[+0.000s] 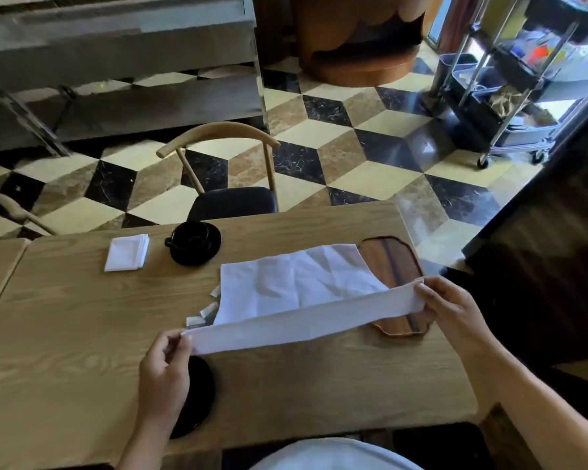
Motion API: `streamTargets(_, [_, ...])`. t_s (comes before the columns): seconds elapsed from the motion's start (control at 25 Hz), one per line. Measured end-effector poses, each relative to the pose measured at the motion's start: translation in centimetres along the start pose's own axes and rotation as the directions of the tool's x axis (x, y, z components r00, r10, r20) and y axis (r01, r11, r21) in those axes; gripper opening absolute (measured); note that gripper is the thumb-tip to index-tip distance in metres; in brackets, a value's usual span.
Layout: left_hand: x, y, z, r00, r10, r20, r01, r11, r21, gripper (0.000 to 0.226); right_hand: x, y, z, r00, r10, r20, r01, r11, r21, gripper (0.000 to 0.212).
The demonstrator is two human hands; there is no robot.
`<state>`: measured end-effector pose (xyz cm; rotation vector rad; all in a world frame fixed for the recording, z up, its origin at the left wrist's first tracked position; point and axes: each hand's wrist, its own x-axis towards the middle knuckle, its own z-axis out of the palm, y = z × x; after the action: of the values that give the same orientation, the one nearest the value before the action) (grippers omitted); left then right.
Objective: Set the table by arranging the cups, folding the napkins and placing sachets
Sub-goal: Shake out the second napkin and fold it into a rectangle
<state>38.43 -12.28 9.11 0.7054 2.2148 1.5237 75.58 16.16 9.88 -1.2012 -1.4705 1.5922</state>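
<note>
Unfolded white napkin (299, 283) held up over centre of wooden worktop (82, 317), near edge folded over into a long strip. Left hand (165, 374) pinching strip's left end, thumb & fingers curled on cloth. Right hand (455, 310) pinching the right end, fingers wrapped round the edge. Far part of napkin draped down twd worktop, covering part of wooden tray (398, 266) on the right; right end of strip over tray too.

Few small white sachets (201, 317) peeking out from under napkin's left edge, lying on worktop. Folded napkin (127, 252), neat square, at far left of worktop, just beside black cup on saucer (194, 242) w/ handle twd it. Second black saucer (197, 395) at near edge, partly hidden behind left wrist; cup on it – can't tell.

Wooden chair w/ dark seat (231, 201) pushed up to far side. Metal trolley (510, 96) well apart, upper right, on chequered floor (336, 140).
</note>
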Motion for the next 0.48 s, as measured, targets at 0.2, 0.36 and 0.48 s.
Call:
streamTargets(0.2, [-1.5, -2.4, 0.1, 0.992, -0.119, -0.043, 0.121, 0.991, 0.064, 0.018, -1.6, 5.2, 0.0, 0.987, 0.161, -0.012, -0.162, 0.986, -0.041, 0.013])
streamTargets(0.36, [-0.2, -2.7, 1.4, 0.982, -0.182, -0.044, 0.185, 0.977, 0.107, 0.017, -0.1, 6.5, 0.9, 0.977, 0.204, -0.068, -0.211, 0.972, -0.102, 0.011])
streamTargets(0.48, [2.5, -3.0, 2.5, 0.976, -0.213, -0.053, 0.219, 0.96, 0.175, 0.013, 2.4, 6.6, 2.1, 0.974, 0.207, -0.089, -0.219, 0.964, -0.151, 0.011])
